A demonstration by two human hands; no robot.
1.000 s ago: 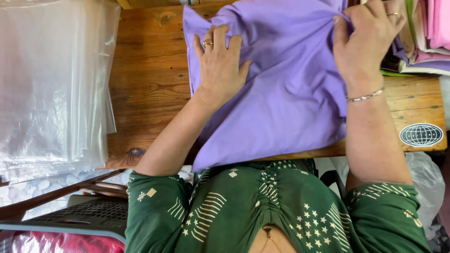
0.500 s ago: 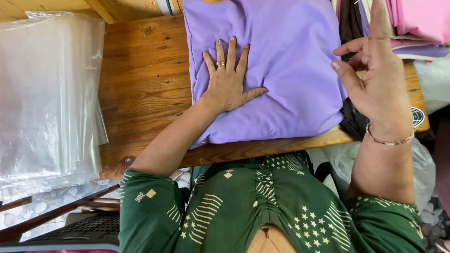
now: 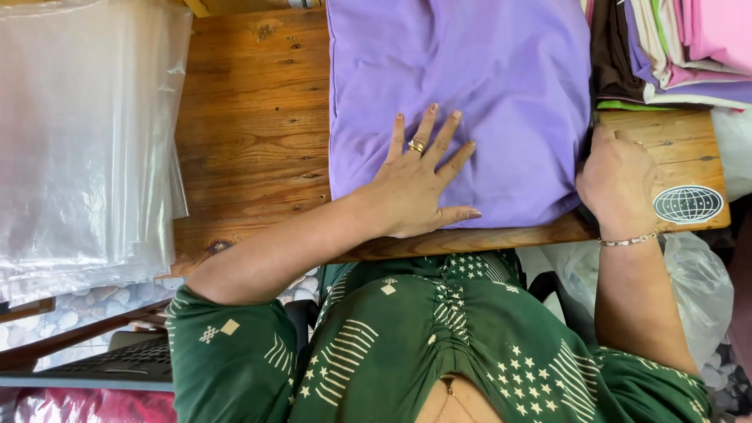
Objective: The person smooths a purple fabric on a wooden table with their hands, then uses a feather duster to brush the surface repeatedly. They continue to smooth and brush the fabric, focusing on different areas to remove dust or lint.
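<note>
A folded purple cloth lies flat on the wooden table. My left hand rests palm down on the cloth's near part, fingers spread, a ring on one finger. My right hand sits at the cloth's right edge with fingers curled under; whether it grips the fabric or something dark beneath is hidden. A bracelet circles that wrist.
A stack of clear plastic bags covers the table's left side. Folded cloths in pink, cream, green and brown are piled at the top right. A round sticker marks the table's right end. A plastic bag hangs below.
My right hand came down from in the air to the cloth's right edge and curled shut there. My left hand stayed flat on the purple cloth, which now lies smoother.
</note>
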